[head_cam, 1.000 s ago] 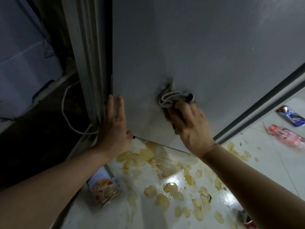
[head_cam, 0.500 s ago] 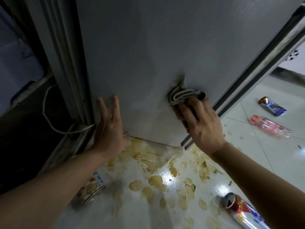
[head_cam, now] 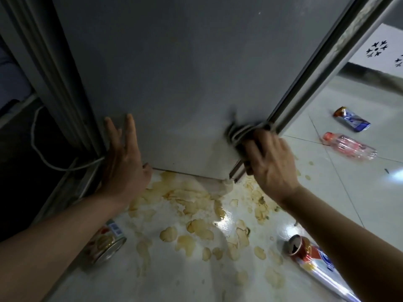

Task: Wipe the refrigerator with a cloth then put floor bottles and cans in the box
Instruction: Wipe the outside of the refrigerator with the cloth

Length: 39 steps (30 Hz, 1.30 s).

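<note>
Change: right hand (head_cam: 269, 164) and cloth (head_cam: 238, 132) have slid rightward to the refrigerator (head_cam: 185, 73) panel's lower right corner.
Right hand: fingers curled, gripping the bunched cloth against the panel.
Left hand (head_cam: 123, 159): fingers straight, flat at the lower left edge.
Floor (head_cam: 359, 192): stained; tin can (head_cam: 104, 245), soda can (head_cam: 309, 256), plastic bottle (head_cam: 349, 148), wrapper (head_cam: 352, 122) lying apart.

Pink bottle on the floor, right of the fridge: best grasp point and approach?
Probably from above, fingers wrapping the mid-body of the pink bottle. It lies on its side on the tile floor, red cap toward the fridge, so the long clear barrel is exposed on top with free floor on both sides. The cap end is narrower and looks less secure.
</note>
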Available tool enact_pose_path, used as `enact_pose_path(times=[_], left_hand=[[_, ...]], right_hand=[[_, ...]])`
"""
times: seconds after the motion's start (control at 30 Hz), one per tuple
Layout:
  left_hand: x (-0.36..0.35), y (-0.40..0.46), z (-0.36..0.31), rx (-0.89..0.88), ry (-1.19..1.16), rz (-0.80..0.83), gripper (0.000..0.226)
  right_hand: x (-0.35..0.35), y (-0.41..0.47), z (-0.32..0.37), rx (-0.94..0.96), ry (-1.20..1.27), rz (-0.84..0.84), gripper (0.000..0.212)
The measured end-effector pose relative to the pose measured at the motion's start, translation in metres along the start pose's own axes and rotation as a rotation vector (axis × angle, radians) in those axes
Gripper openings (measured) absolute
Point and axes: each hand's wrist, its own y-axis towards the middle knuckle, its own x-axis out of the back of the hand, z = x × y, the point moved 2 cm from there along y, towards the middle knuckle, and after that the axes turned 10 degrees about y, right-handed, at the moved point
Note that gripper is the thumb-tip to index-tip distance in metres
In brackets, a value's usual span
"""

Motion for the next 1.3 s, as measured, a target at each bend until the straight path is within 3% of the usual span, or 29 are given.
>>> enact_pose_path(times=[0.17,0.37,0.5,0.63,0.77,0.93,1.1,1.13,1.2,1.3], left_hand=[[-0.017,-0.011,0.009,0.041,0.035,0.091,0.105],[-0.031,-0.015,0.008,0.037,0.067,0.087,0.112],[-0.034,-0.016,0.009,0.020,0.085,0.085,0.116],[-0.026,-0.016,0.021,0.014,0.018,0.079,0.109],[-0.009,-0.007,0.045,0.066,0.007,0.059,0.105],[0.004,0.000,0.060,0.015,-0.089,0.220,0.105],[0.012,0.002,0.068,-0.003,-0.134,0.239,0.105],[0.012,0.001,0.070,-0.011,-0.130,0.235,0.104],[0.010,0.001,0.075,-0.032,-0.107,0.233,0.102],[0.005,0.002,0.080,-0.050,-0.080,0.260,0.103]], right_hand=[[-0.016,-0.011,0.001,-0.006,-0.040,-0.049,0.030],[-0.077,-0.046,0.023,0.143,-0.046,0.299,0.037],[-0.087,-0.044,0.037,0.155,0.002,0.402,0.039],[-0.076,-0.038,0.032,0.094,0.063,0.312,0.043],[-0.075,-0.032,0.033,0.177,0.005,0.236,0.031],[-0.096,0.020,0.104,0.246,0.047,0.222,0.035],[-0.096,0.057,0.144,0.255,0.145,0.200,0.047],[-0.094,0.050,0.138,0.297,0.116,0.233,0.041],[-0.091,0.028,0.114,0.372,-0.009,0.367,0.049],[-0.087,-0.003,0.075,0.303,-0.110,0.508,0.059]])
